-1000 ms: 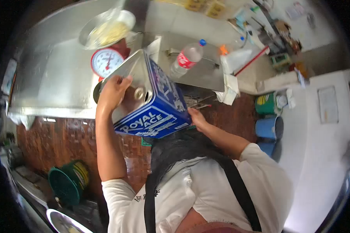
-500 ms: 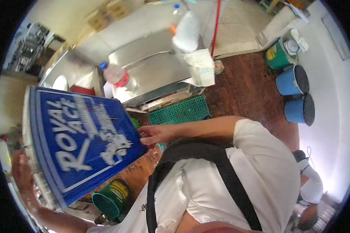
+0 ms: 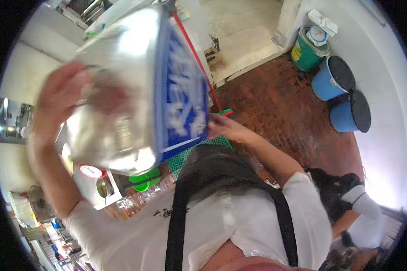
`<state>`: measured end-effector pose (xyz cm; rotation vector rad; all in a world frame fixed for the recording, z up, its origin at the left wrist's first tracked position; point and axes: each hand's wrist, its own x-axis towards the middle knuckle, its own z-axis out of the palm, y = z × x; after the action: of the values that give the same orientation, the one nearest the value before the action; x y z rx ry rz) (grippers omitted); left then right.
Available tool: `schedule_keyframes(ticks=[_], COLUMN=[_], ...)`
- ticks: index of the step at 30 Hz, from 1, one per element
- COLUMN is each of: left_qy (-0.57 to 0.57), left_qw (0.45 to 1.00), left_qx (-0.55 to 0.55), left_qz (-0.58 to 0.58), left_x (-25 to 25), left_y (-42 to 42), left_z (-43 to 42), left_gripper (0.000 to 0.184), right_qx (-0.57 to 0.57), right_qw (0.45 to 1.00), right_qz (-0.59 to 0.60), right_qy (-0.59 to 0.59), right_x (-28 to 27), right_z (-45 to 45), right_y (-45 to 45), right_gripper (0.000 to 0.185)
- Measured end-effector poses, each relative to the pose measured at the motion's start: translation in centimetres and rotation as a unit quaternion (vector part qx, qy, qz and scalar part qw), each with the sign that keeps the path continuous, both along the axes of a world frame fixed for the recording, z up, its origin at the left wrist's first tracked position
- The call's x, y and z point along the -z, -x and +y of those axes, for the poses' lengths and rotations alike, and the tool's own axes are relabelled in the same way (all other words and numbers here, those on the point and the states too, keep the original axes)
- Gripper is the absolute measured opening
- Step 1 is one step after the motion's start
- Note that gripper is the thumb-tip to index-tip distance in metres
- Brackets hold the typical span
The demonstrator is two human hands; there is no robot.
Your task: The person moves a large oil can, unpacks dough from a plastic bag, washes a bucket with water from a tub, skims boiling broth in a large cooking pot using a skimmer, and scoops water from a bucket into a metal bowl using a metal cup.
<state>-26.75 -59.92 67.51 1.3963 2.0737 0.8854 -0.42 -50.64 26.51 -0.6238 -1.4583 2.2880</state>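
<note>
A large square tin, with a silver top and blue sides with white lettering, is raised in front of my chest. My left hand is at the silver top, its fingers curled there and smeared by motion; a handle cannot be made out. My right hand grips the tin's lower right edge, with part of its fingers hidden. Below the tin, a red-rimmed scale shows beside a metal bowl with a utensil in it.
Two blue bins and a green bucket line the right wall. A red pole leans beyond the tin. Green matting and a bright green container lie below it. Another person is at the lower right.
The tin has risen and swung rightward, turning its silver top toward the camera. Both my hands have moved with it. The view has shifted, and more of the other person shows.
</note>
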Motion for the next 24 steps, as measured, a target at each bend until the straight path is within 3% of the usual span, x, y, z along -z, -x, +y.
schedule_keyframes(ticks=[1,2,4,5,7,8,9,10,13,15,20,24], left_qy=[0.056,0.035,0.1,0.051,0.056,0.094,0.074,0.156,0.214,0.259,0.304,0.28], left_qw=[0.994,0.991,0.972,0.966,0.944,0.913,0.908,0.916,0.881,0.885,0.898,0.924], left_qx=[0.093,0.127,0.211,0.252,0.308,0.363,0.365,0.314,0.351,0.318,0.244,0.192], left_qz=[0.002,0.031,-0.036,-0.028,-0.102,-0.16,-0.191,-0.194,-0.234,-0.22,-0.205,-0.177], left_x=[2.8,5.5,10.9,14.4,19.4,23.1,25.1,27.9,37.2,44.1,63.2,73.0], left_y=[-0.6,-2.9,-5.6,-7.7,-12.6,-14.5,-17.5,-20.8,-27.1,-30.4,-32.8,-30.0], left_z=[3.3,6.2,13.2,16.2,21.8,25.6,27.7,30.9,39.5,45.7,55.1,60.2], left_gripper=[0.038,0.035,0.033,0.033,0.046,0.054,0.044,0.035,0.034,0.034,0.035,0.041], right_qx=[0.042,0.1,0.223,0.288,0.356,0.416,0.477,0.487,0.511,0.524,0.537,0.523], right_qw=[0.999,0.993,0.966,0.939,0.894,0.874,0.847,0.838,0.807,0.785,0.747,0.732], right_qz=[-0.026,-0.056,-0.126,-0.167,-0.268,-0.242,-0.218,-0.23,-0.27,-0.298,-0.299,-0.346], right_qy=[0.003,0.007,0.044,0.079,0.048,0.068,0.089,0.092,0.118,0.14,0.255,0.264], right_x=[0.9,3.1,5.2,5.4,7.1,8.0,8.7,8.4,7.4,8.7,12.9,13.8], right_z=[1.1,2.0,2.9,2.8,2.9,2.1,1.1,0.6,-0.5,0.3,3.9,8.7], right_y=[-3.3,-6.5,-12.5,-15.5,-22.2,-25.3,-27.7,-29.7,-34.4,-36.7,-39.6,-42.2], right_gripper=[0.077,0.077,0.075,0.075,0.066,0.064,0.061,0.06,0.058,0.057,0.05,0.048])
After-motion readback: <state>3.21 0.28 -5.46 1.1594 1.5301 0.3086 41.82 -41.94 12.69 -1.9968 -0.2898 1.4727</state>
